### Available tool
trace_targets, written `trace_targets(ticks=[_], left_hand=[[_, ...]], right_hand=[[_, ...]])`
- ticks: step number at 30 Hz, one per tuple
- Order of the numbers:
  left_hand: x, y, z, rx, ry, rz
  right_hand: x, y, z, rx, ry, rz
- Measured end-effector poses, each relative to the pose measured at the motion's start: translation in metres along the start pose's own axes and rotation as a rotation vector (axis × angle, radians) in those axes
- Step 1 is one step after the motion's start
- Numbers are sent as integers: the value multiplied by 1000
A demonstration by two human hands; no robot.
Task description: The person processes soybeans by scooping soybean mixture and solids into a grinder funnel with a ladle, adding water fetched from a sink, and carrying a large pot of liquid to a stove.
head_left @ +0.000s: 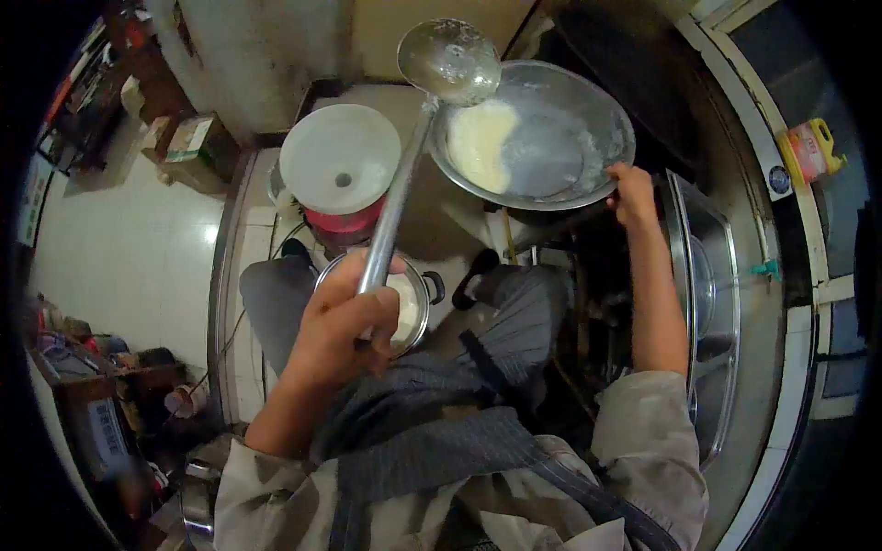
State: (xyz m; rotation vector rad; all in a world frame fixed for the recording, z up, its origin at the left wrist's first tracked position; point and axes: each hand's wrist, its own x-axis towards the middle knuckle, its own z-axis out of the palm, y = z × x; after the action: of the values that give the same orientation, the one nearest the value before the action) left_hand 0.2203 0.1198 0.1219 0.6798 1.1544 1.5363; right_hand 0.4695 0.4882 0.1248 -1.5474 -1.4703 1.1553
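Near side of the metal basin, the left hand has its fingers wrapped around the ladle, above a pot. The ladle's long axis runs away from those fingers, its bowl overlapping the basin's far-left rim in view. The right hand, nearer the basin, has its fingers closed on the right rim; pale batter lies inside, leftward.

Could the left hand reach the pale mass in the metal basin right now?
Probably yes, by ladle: the left hand grips it, its head shows beside the pale mass, and the metal basin is uncovered. The right hand, at its rim, leaves the way free.
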Motion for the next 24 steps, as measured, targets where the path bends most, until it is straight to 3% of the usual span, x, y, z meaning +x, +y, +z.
trace_targets(ticks=[4, 14, 24], left_hand=[[-17, 6, -18, -107, 119, -93], [-36, -3, -45, -123, 273, -41], [-40, -15, -65, -169, 230, -50]], right_hand=[[-12, -29, 6, -69, 37, -104], [-17, -83, 49, -147, -150, -209], [-20, -102, 87, -346, -126, -341]])
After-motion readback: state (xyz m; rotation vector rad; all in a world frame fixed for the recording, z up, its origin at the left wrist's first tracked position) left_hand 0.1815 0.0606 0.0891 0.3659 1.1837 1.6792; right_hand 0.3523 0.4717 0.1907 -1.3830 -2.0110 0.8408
